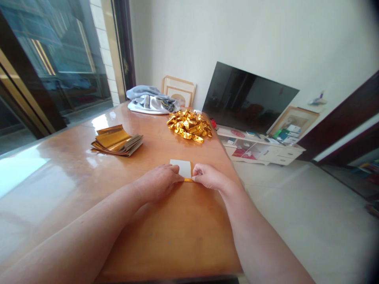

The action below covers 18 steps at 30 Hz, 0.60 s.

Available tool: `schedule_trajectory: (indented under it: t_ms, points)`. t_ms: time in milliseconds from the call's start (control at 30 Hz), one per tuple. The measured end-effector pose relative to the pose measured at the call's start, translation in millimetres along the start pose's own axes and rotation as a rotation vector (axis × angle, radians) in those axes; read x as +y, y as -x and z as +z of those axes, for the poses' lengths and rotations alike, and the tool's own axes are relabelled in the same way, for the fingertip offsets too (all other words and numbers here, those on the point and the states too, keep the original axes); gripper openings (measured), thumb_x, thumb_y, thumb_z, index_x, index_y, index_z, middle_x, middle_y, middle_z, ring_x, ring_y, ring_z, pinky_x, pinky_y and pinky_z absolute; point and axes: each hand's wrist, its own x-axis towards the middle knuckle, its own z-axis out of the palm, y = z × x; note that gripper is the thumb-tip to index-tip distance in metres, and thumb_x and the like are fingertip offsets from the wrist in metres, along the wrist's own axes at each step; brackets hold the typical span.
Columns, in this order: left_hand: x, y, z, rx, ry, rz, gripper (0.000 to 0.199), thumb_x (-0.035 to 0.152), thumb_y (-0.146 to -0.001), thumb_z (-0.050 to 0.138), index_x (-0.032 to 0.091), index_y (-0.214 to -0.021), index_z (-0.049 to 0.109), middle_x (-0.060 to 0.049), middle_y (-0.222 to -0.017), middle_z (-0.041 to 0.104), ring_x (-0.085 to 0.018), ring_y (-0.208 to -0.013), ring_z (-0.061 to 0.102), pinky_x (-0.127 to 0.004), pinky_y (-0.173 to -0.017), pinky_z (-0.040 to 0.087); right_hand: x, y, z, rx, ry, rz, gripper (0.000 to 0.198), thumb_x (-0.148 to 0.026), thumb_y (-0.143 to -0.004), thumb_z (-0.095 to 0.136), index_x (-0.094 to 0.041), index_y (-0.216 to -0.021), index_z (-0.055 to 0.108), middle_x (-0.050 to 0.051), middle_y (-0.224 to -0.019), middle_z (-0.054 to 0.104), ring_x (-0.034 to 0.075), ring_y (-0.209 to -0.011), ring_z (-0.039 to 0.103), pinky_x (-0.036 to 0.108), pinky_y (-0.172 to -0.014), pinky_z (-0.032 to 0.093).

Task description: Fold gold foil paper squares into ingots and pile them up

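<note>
A small sheet of gold foil paper (185,168) lies on the table, pale side up, with a narrow gold fold along its near edge. My left hand (162,179) presses on the sheet's left part, fingers closed together at the fold. From the right, my right hand (207,176) pinches the right end of that folded edge, its fingers curled. Farther left is a loose stack of gold foil sheets (117,141), and beyond my hands rises a heap of folded gold foil pieces (191,125).
The glossy wooden table (168,232) ends on the right beside the tiled floor. Folded light-blue cloth (151,100) and leaning picture frames (179,87) are at its far end. A television (248,98) stands by the wall on a white cabinet (266,152).
</note>
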Motion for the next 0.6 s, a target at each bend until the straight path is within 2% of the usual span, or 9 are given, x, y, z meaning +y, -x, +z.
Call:
schedule_trajectory:
  t_ms: [233, 333, 400, 433, 600]
  points:
    - [-1, 1, 3, 0.023, -0.043, 0.027, 0.034, 0.031, -0.098, 0.045, 0.035, -0.111, 0.075, -0.006, -0.091, 0.056, -0.02, -0.082, 0.056, -0.031, -0.071, 0.041, -1, -1, -1, 0.125, -0.029, 0.016, 0.005, -0.019, -0.073, 0.057, -0.018, -0.077, 0.059, -0.003, -0.071, 0.061, 0.011, -0.063, 0.051, 0.02, -0.054, 0.034]
    - [-3, 1, 4, 0.021, -0.049, 0.034, 0.035, 0.033, -0.099, 0.044, 0.039, -0.117, 0.073, -0.006, -0.092, 0.056, -0.02, -0.083, 0.056, -0.031, -0.074, 0.042, -14, 1, 3, 0.195, -0.27, 0.004, 0.009, -0.022, -0.075, 0.053, -0.019, -0.082, 0.056, -0.003, -0.07, 0.06, 0.012, -0.063, 0.053, 0.02, -0.053, 0.036]
    - [-3, 1, 5, 0.019, -0.055, 0.046, 0.036, 0.032, -0.098, 0.045, 0.042, -0.122, 0.071, -0.006, -0.092, 0.056, -0.02, -0.084, 0.056, -0.032, -0.076, 0.042, -21, 3, 9, 0.16, -0.413, 0.007, 0.015, -0.022, -0.074, 0.052, -0.02, -0.088, 0.056, -0.004, -0.067, 0.06, 0.012, -0.06, 0.055, 0.019, -0.052, 0.037]
    - [-4, 1, 5, 0.019, -0.059, 0.049, 0.038, 0.031, -0.098, 0.046, 0.044, -0.124, 0.069, -0.006, -0.092, 0.057, -0.021, -0.085, 0.056, -0.032, -0.077, 0.042, -23, 3, 12, 0.128, -0.411, 0.011, 0.016, -0.021, -0.073, 0.052, -0.02, -0.089, 0.056, -0.004, -0.067, 0.061, 0.012, -0.06, 0.055, 0.019, -0.052, 0.037]
    - [-5, 3, 6, 0.034, -0.087, 0.026, 0.035, 0.032, -0.097, 0.046, 0.043, -0.12, 0.071, -0.006, -0.093, 0.058, -0.022, -0.086, 0.057, -0.034, -0.076, 0.04, -18, -4, 22, -0.021, -0.202, 0.024, 0.001, -0.018, -0.07, 0.054, -0.017, -0.069, 0.054, -0.004, -0.06, 0.052, 0.008, -0.052, 0.043, 0.019, -0.047, 0.029]
